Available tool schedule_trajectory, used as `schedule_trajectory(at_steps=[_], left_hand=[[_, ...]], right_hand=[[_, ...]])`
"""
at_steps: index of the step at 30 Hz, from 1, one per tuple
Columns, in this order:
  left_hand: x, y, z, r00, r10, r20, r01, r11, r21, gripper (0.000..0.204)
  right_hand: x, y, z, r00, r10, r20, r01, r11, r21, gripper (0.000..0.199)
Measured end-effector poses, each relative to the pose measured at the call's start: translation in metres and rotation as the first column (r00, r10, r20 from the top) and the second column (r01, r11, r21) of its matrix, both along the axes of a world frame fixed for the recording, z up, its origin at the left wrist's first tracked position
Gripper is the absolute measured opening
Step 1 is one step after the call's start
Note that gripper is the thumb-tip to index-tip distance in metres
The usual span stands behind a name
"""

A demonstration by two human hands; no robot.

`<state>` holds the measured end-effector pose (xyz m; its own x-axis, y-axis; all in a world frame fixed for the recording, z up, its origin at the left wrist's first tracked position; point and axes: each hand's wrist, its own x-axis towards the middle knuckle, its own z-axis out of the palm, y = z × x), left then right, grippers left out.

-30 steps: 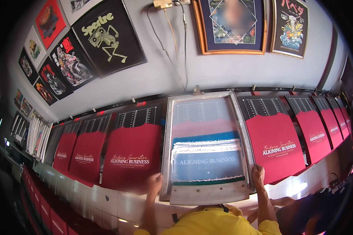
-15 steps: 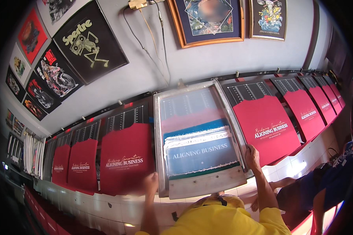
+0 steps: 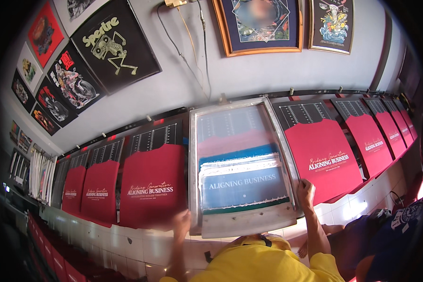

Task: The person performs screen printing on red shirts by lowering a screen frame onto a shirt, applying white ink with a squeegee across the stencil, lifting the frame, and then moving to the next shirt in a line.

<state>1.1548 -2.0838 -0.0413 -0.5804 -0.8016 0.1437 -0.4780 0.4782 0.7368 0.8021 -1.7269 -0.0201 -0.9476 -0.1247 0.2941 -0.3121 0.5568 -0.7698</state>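
A metal-edged screen printing frame (image 3: 290,162) lies over a dark printing board in the middle, with a pink-red shirt showing faintly through its mesh. White lettering shows in the blue lower part of the mesh, below a streaky white band of ink. My right hand (image 3: 307,191) is closed in a fist at the frame's right edge, near its lower corner. At the opposite edge is my left hand (image 3: 181,222), its fingers curled in against the frame; it looks blurred. A red printed shirt (image 3: 156,171) lies left of the frame, another red shirt (image 3: 322,160) right of it.
More shirts on boards (image 3: 98,188) run along the wall both ways. A person in dark blue (image 3: 390,239) is close by at the lower right. Framed prints (image 3: 263,26) and posters hang behind. Red stacked items (image 3: 51,254) stand at the lower left.
The whole view has shifted slightly, so wall and boards appear a little further right. My hands keep their places at the frame's two sides. The person in blue has moved lower in view.
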Motion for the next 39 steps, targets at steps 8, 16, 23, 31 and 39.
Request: schedule_trajectory(at_steps=[8,16,23,31,39], left_hand=[[-0.002,0.005,-0.004,0.997,0.065,-0.035,-0.065,0.998,0.014,0.033],[0.005,0.05,0.058,0.995,0.099,-0.006,-0.1,0.993,-0.065,0.032],[0.03,0.089,0.105,0.846,-0.46,0.269,0.527,0.799,-0.29,0.047],[-0.03,0.065,0.104,0.668,-0.528,0.524,0.69,0.703,-0.172,0.047],[-0.075,0.024,0.107,0.741,-0.455,0.494,0.598,0.783,-0.174,0.033]], right_hand=[[0.002,-0.006,-0.003,0.999,-0.035,-0.002,0.035,0.998,0.051,0.019],[0.009,0.016,-0.011,0.947,0.224,-0.232,-0.184,0.966,0.182,0.021],[0.088,0.031,0.075,0.584,0.808,0.075,-0.689,0.445,0.572,0.064],[0.052,0.017,0.063,0.538,0.842,0.025,-0.637,0.387,0.666,0.046],[0.036,-0.032,0.108,0.699,0.709,0.096,-0.588,0.494,0.641,0.012]])
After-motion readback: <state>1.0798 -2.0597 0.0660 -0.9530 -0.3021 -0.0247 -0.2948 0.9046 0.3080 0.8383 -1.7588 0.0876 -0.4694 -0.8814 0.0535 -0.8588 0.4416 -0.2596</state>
